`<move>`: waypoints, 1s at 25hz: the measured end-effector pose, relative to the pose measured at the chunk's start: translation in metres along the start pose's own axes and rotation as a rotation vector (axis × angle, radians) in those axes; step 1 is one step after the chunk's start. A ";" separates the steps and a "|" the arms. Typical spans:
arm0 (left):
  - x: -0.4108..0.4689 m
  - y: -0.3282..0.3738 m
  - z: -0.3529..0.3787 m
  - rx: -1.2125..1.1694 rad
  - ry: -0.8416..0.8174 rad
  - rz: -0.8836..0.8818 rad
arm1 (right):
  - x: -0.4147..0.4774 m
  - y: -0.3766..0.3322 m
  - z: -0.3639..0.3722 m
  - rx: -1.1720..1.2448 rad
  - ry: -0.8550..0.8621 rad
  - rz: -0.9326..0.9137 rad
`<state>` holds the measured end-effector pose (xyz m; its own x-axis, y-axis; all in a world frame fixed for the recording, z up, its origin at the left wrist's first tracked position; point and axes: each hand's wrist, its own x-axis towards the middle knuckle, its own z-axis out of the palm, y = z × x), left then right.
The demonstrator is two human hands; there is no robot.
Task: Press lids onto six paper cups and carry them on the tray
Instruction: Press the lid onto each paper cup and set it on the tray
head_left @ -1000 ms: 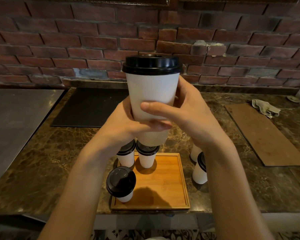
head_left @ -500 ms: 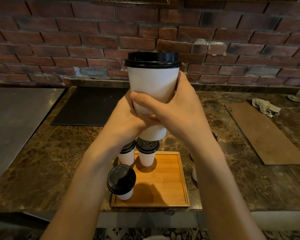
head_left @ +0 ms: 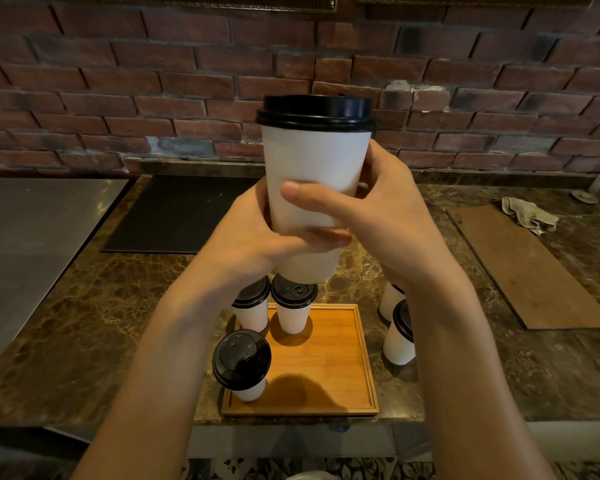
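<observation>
A white paper cup (head_left: 314,161) with a black lid (head_left: 316,112) is held upright, high above the counter. My left hand (head_left: 257,237) grips its lower part from the left, and my right hand (head_left: 378,216) wraps it from the right with the thumb across the front. Below lies a wooden tray (head_left: 329,362) bearing three lidded cups: one at its front left (head_left: 242,363), two at its back left (head_left: 251,304) (head_left: 293,303). Right of the tray, two more cups (head_left: 400,336) (head_left: 388,299) stand on the counter, partly hidden by my right forearm.
The brown marble counter (head_left: 101,323) runs to a brick wall. A black mat (head_left: 184,213) lies at the back left, a steel surface (head_left: 32,237) at the far left. A wooden board (head_left: 527,265) and a crumpled cloth (head_left: 530,214) lie at the right.
The cup stays raised in both hands and has dropped slightly; my right thumb has shifted a little on its front. The cups on the tray have not moved.
</observation>
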<state>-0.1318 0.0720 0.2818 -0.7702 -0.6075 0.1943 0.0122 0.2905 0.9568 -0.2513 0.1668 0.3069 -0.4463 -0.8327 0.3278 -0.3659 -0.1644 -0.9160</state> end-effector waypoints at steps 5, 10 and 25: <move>-0.002 0.000 -0.002 -0.097 -0.115 0.030 | 0.002 0.004 -0.006 0.106 -0.113 -0.008; -0.005 0.002 -0.004 -0.131 -0.205 0.067 | 0.001 0.004 -0.010 0.162 -0.195 -0.018; -0.001 -0.007 -0.002 -0.110 -0.128 0.053 | -0.002 0.001 -0.008 0.060 -0.163 0.019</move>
<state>-0.1294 0.0692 0.2749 -0.8414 -0.4922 0.2230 0.1196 0.2328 0.9651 -0.2577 0.1727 0.3068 -0.3127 -0.9099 0.2725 -0.3072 -0.1746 -0.9355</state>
